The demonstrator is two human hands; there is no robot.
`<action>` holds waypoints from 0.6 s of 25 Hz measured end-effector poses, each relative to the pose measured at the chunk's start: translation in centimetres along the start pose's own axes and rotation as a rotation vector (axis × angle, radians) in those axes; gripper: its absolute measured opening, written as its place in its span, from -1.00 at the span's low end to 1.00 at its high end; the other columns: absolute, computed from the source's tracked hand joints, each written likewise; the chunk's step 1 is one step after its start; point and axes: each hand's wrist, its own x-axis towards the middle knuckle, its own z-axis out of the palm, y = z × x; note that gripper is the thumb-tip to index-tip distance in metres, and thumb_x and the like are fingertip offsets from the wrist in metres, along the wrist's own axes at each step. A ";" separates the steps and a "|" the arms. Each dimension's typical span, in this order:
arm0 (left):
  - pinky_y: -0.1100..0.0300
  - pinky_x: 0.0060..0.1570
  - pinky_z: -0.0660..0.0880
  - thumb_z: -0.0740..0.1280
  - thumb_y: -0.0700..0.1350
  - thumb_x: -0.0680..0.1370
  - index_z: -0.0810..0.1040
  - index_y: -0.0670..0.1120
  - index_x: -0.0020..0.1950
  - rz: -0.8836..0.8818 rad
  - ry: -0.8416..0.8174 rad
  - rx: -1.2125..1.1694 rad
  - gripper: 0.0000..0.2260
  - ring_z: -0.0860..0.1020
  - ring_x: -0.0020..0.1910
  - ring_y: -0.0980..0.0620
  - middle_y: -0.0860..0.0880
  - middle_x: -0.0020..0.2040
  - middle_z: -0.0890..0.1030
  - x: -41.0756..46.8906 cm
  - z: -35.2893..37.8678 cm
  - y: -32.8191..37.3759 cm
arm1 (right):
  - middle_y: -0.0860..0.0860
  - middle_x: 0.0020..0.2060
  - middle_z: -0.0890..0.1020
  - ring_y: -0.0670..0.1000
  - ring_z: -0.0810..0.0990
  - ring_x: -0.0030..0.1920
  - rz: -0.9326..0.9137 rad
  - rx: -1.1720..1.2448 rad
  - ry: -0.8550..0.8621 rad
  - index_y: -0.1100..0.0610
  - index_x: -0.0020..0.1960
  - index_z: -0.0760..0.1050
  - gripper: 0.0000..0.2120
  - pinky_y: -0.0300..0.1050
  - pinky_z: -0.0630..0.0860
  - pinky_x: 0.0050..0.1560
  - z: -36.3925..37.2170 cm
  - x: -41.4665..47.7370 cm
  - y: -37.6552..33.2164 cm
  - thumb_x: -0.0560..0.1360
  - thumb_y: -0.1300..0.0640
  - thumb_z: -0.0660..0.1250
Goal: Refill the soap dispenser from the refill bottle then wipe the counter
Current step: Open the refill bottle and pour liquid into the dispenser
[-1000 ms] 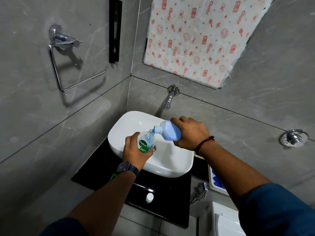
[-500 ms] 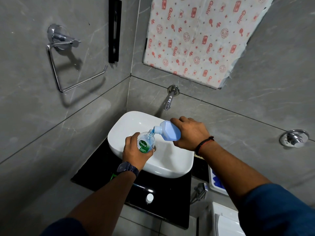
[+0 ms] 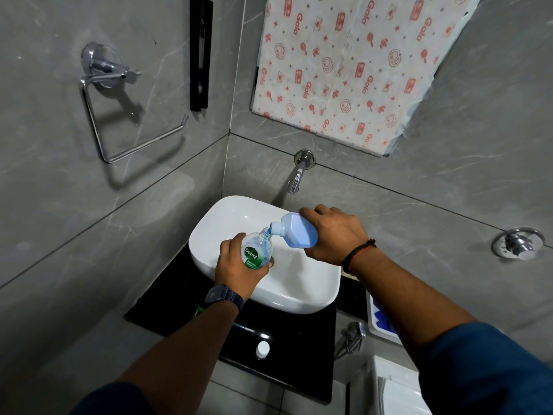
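Observation:
Over the white basin (image 3: 299, 298), my left hand (image 3: 236, 271) grips a clear soap dispenser bottle (image 3: 256, 250) with a green and white label, its neck open and tilted up to the right. My right hand (image 3: 333, 235) holds the light blue refill bottle (image 3: 299, 230) tipped on its side, spout pointing left and down onto the dispenser's neck. Blue liquid shows at the joined mouths. A white cap (image 3: 262, 348) lies on the black counter (image 3: 293, 351) in front of the basin.
A chrome tap (image 3: 296, 181) juts from the grey wall above the basin. A towel ring (image 3: 119, 115) hangs on the left wall. A blue and white object (image 3: 380, 322) sits at the counter's right, beside a chrome fitting (image 3: 351, 336). A wall valve (image 3: 516, 243) is far right.
Both hands and both bottles stay almost where they were; the refill bottle remains tipped against the dispenser's neck.

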 end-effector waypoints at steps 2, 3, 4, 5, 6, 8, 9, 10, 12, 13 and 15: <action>0.04 -0.04 0.55 0.61 -0.01 0.11 0.41 -0.06 0.23 -0.001 -0.005 0.003 -0.25 0.54 -0.03 -0.12 -0.10 0.08 0.47 0.1 0.0 0.0 | 0.03 0.02 0.56 0.14 0.56 -0.04 0.000 0.001 -0.005 -0.07 0.31 0.32 -0.38 -0.06 0.49 -0.19 0.0 0.0 0.0 0.29 -0.10 0.42; 0.04 -0.04 0.55 0.61 -0.01 0.11 0.41 -0.06 0.23 -0.001 -0.007 0.003 -0.26 0.54 -0.03 -0.11 -0.10 0.08 0.47 0.1 0.0 0.1 | 0.03 0.02 0.56 0.14 0.56 -0.04 0.001 0.001 -0.006 -0.06 0.31 0.32 -0.38 -0.05 0.50 -0.18 0.0 0.1 0.0 0.29 -0.10 0.42; 0.04 -0.04 0.55 0.61 -0.01 0.11 0.41 -0.06 0.23 0.000 -0.007 0.003 -0.26 0.54 -0.03 -0.12 -0.10 0.07 0.47 0.1 0.0 0.1 | 0.03 0.02 0.56 0.14 0.56 -0.04 0.002 0.003 -0.008 -0.06 0.31 0.32 -0.38 -0.04 0.51 -0.18 0.0 0.1 0.0 0.29 -0.10 0.42; 0.06 -0.05 0.55 0.61 -0.02 0.11 0.41 -0.07 0.23 0.005 -0.003 0.001 -0.26 0.55 -0.04 -0.12 -0.10 0.07 0.47 0.1 0.1 0.1 | 0.03 0.02 0.56 0.14 0.56 -0.04 0.003 0.005 -0.009 -0.06 0.30 0.33 -0.38 -0.04 0.51 -0.18 0.0 0.2 0.0 0.29 -0.10 0.42; 0.08 -0.06 0.54 0.61 -0.02 0.11 0.41 -0.07 0.23 0.012 0.002 0.000 -0.26 0.55 -0.05 -0.12 -0.11 0.07 0.47 0.1 0.1 0.1 | 0.03 0.01 0.56 0.14 0.56 -0.04 0.002 0.005 -0.008 -0.07 0.30 0.33 -0.39 -0.05 0.50 -0.19 0.0 0.2 0.1 0.29 -0.09 0.42; 0.10 -0.07 0.53 0.62 -0.03 0.11 0.41 -0.09 0.23 0.013 0.005 0.003 -0.25 0.55 -0.05 -0.12 -0.11 0.07 0.47 0.1 0.2 0.0 | 0.03 0.01 0.56 0.15 0.56 -0.04 -0.001 0.002 -0.004 -0.07 0.29 0.33 -0.39 -0.06 0.48 -0.20 0.0 0.2 0.1 0.28 -0.09 0.42; 0.10 -0.07 0.53 0.62 -0.02 0.11 0.41 -0.08 0.23 0.010 0.002 0.006 -0.25 0.54 -0.05 -0.12 -0.11 0.07 0.47 0.1 0.2 0.0 | 0.03 0.01 0.56 0.15 0.56 -0.04 -0.002 0.001 -0.002 -0.07 0.30 0.33 -0.39 -0.06 0.48 -0.20 0.0 0.2 0.1 0.28 -0.09 0.42; 0.10 -0.07 0.53 0.62 -0.02 0.11 0.41 -0.08 0.23 0.008 -0.001 0.010 -0.24 0.54 -0.05 -0.11 -0.11 0.07 0.47 0.2 0.2 -0.1 | 0.03 0.01 0.56 0.15 0.56 -0.04 -0.003 0.001 -0.002 -0.07 0.30 0.33 -0.38 -0.06 0.48 -0.20 0.1 0.2 0.1 0.28 -0.09 0.42; 0.10 -0.07 0.53 0.62 -0.02 0.11 0.41 -0.08 0.23 0.006 -0.002 0.010 -0.24 0.54 -0.05 -0.11 -0.10 0.07 0.47 0.2 0.3 -0.1 | 0.03 0.01 0.56 0.15 0.56 -0.04 -0.004 0.007 -0.003 -0.06 0.30 0.33 -0.38 -0.05 0.49 -0.19 0.1 0.3 0.2 0.28 -0.09 0.42; 0.11 -0.07 0.52 0.62 -0.02 0.11 0.41 -0.08 0.23 0.005 0.000 0.007 -0.24 0.54 -0.04 -0.11 -0.10 0.07 0.47 0.3 0.3 -0.2 | 0.04 0.01 0.56 0.15 0.56 -0.04 -0.004 0.008 -0.002 -0.06 0.30 0.33 -0.38 -0.06 0.48 -0.19 0.1 0.3 0.2 0.28 -0.09 0.42; 0.11 -0.07 0.51 0.62 -0.02 0.11 0.41 -0.08 0.23 0.003 0.003 0.007 -0.24 0.54 -0.05 -0.11 -0.10 0.07 0.47 0.3 0.3 -0.1 | 0.03 0.01 0.56 0.15 0.56 -0.04 -0.005 0.004 0.001 -0.06 0.30 0.33 -0.38 -0.06 0.48 -0.19 0.1 0.4 0.2 0.28 -0.09 0.42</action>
